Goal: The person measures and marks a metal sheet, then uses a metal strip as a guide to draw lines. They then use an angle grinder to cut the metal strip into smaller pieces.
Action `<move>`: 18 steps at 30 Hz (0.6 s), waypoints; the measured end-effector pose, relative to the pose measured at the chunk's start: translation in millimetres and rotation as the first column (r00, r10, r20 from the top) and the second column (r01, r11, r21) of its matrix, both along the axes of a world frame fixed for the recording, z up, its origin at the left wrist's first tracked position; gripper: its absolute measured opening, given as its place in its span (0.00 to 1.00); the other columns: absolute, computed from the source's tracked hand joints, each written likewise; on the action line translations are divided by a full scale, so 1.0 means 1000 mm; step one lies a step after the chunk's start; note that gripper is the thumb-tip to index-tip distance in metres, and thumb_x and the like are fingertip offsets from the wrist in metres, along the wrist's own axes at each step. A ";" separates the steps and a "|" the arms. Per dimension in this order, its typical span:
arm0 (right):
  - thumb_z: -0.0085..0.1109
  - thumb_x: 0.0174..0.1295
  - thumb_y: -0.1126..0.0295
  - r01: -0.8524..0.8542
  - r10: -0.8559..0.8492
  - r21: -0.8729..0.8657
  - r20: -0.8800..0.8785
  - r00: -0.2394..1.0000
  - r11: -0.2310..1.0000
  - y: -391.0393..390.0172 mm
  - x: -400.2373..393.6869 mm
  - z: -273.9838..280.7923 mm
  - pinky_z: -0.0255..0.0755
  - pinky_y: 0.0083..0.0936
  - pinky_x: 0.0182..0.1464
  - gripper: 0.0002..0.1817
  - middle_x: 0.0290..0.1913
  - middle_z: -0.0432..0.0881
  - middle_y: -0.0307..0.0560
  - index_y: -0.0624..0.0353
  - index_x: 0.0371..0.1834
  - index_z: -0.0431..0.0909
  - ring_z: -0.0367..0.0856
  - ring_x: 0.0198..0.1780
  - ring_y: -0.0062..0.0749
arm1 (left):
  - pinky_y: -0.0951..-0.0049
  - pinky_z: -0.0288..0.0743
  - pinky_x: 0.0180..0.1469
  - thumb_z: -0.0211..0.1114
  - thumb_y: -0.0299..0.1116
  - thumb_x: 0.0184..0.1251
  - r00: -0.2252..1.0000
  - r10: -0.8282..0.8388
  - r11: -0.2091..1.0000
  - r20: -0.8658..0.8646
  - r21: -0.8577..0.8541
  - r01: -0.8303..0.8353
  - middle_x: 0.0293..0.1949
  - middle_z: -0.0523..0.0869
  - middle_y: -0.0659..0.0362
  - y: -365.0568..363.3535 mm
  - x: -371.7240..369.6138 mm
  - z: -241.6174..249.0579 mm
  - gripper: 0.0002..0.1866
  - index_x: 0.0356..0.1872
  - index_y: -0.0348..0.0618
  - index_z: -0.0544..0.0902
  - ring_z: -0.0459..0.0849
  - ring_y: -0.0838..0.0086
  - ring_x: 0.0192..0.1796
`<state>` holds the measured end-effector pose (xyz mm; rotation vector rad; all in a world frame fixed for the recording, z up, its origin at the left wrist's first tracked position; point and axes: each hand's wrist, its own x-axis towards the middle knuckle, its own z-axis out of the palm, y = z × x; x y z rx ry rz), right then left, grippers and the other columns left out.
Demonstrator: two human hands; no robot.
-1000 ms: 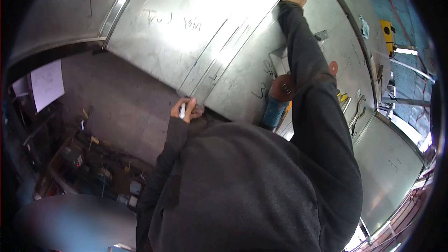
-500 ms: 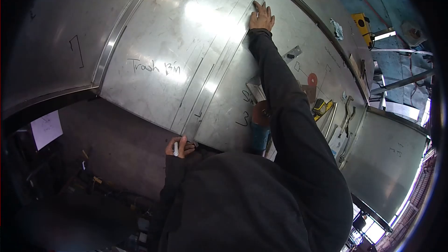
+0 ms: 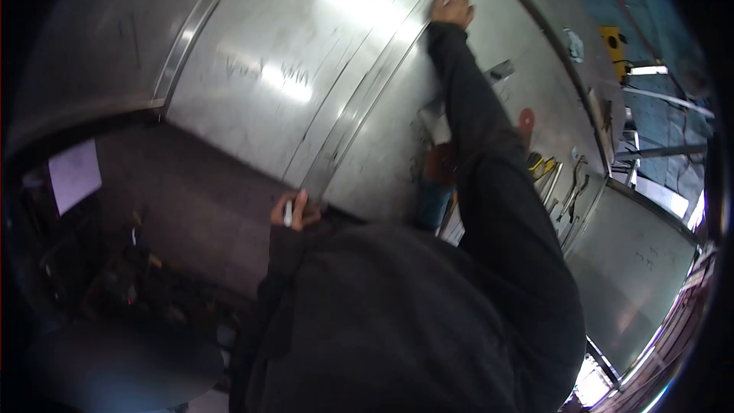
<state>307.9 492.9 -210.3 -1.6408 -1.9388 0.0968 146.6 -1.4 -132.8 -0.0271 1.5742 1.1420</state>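
Observation:
My left hand [image 3: 297, 209] is closed around a white marker [image 3: 288, 213], its thumb up at the near end of a long metal straightedge [image 3: 323, 172]. The straightedge lies across a shiny steel sheet [image 3: 237, 27] that bears pen lines and handwriting. Arm stretched out, my right hand [image 3: 453, 8] rests near the straightedge's far end. Its fingers are apart on the metal, somewhat blurred, with nothing seen in them. Under my right arm sits a blue tool [image 3: 433, 205] with a reddish-brown disc [image 3: 440, 162], partly covered by the sleeve.
Right of my arm lie a red disc [image 3: 526, 119], a yellow-and-black tape measure [image 3: 538, 164] and several metal hand tools [image 3: 572, 187]. A small metal piece [image 3: 501, 70] is on the sheet. A yellow device [image 3: 612, 47] stands beyond. White paper [image 3: 74, 176] hangs at the left.
The view has shifted and blurred, so the sheet sits higher in the picture. Both hands keep their places at the straightedge's two ends, and the marker stays in my left hand.

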 end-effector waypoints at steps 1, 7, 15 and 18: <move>0.47 0.58 0.62 -0.018 0.018 0.004 -0.043 0.999 1.000 0.002 0.002 -0.002 0.38 0.53 0.71 0.22 0.68 0.66 0.47 0.37 0.58 0.76 0.56 0.71 0.45 | 0.72 0.82 0.34 0.65 0.41 0.64 1.000 0.007 1.000 0.008 -0.022 -0.007 0.28 0.82 0.53 0.006 0.000 0.011 0.18 0.40 0.32 0.76 0.84 0.70 0.31; 0.48 0.60 0.66 0.042 -0.041 -0.025 0.055 0.998 0.999 0.018 0.006 -0.015 0.43 0.50 0.71 0.21 0.68 0.66 0.46 0.38 0.58 0.75 0.56 0.72 0.43 | 0.70 0.82 0.37 0.65 0.41 0.64 0.997 0.040 0.996 0.061 -0.085 -0.035 0.31 0.81 0.52 0.005 -0.003 0.005 0.16 0.39 0.35 0.76 0.85 0.68 0.34; 0.49 0.60 0.66 0.045 -0.043 -0.052 0.044 0.998 0.998 0.016 0.003 -0.009 0.42 0.51 0.71 0.22 0.68 0.66 0.46 0.38 0.58 0.75 0.56 0.71 0.43 | 0.68 0.83 0.37 0.65 0.40 0.64 0.980 0.053 0.983 0.194 -0.184 -0.017 0.32 0.82 0.50 0.010 -0.011 0.001 0.16 0.40 0.37 0.74 0.85 0.65 0.36; 0.48 0.60 0.66 0.045 -0.044 -0.060 0.030 0.999 0.997 0.015 0.004 -0.008 0.42 0.51 0.71 0.22 0.67 0.67 0.46 0.38 0.59 0.74 0.56 0.71 0.43 | 0.68 0.83 0.37 0.65 0.40 0.63 0.986 0.032 0.984 0.163 -0.178 -0.002 0.32 0.82 0.50 0.009 -0.009 0.000 0.16 0.39 0.37 0.74 0.85 0.66 0.35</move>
